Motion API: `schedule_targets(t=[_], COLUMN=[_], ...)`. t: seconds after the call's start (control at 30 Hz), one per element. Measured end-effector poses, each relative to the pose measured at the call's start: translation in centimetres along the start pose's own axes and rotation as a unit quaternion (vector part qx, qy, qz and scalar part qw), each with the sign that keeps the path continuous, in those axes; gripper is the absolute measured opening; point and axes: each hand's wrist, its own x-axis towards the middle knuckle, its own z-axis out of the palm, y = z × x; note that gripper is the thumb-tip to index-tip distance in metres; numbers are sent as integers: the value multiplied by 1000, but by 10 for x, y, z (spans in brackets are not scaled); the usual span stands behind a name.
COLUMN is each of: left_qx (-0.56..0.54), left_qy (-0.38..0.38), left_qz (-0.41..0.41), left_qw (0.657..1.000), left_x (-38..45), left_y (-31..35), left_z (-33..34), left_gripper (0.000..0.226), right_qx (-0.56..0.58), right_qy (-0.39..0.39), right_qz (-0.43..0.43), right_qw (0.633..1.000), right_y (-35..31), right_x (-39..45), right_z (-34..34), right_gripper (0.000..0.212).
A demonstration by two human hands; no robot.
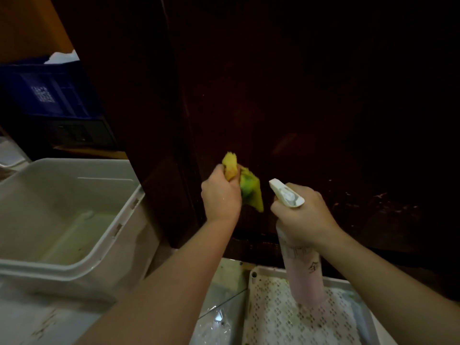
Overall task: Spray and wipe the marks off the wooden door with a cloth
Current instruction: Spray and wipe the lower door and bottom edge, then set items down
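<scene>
Dark reddish-brown glossy wooden door [286, 108] stands directly ahead of both hands; pale flecks sit right of the right hand, probably the marks. Large white plastic bin [64, 220] left of the left hand. White perforated plastic tray [273, 319] lies below the right hand. Translucent pinkish spray bottle with white trigger head [302, 267]: right hand [302, 215] clamped round its neck, nozzle toward the door. Crumpled yellow-green cloth [249, 188]: left hand [220, 195] grips it, bunched against the panel, seemingly wiping.

Dim, murky frame; near-black door [298, 83], soft blur, wide-angle edge warping.
</scene>
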Motion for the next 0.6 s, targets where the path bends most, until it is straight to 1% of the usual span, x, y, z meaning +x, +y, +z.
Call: schedule_targets(t=[0.07,0.13,0.17,0.27,0.33,0.37,0.43,0.5,0.53,0.6], left_qx=[39,64,62,-5,-10,1,34,59,63,66], left_qy=[-43,-42,-26,50,66,56,4,-66,-87,-95], left_qz=[-18,-18,-12,26,42,34,-15,-84,-110,-125], left_qw=[998,997,998,998,997,998,999,993,988,985], left_x=[-2,-2,-1,2,5,6,7,7,7,7], left_y=[-10,-12,-10,-2,-3,-7,-20,-35,-41,-46], left_z=[-2,-3,-3,-4,-3,-2,-1,-5,-9,-13], left_gripper=[24,25,23,22,23,21,16,16,17,19], right_qx=[20,48,59,72,54,44,30,25,24,20], right_qy=[-32,-55,-62,-71,-70,-68,-58,-38,-27,-9], right_qz=[10,13,13,3,-12,-17,-10,6,14,22], right_qw=[999,997,996,995,996,997,998,999,999,1000], right_y=[-1,-2,-2,-4,-3,-2,-1,1,1,2], right_x=[1,2,3,4,5,5,5,4,2,0], right_z=[2,5,6,11,12,13,13,14,15,16], right_gripper=[10,6,7,10,9,9,10,18,23,26])
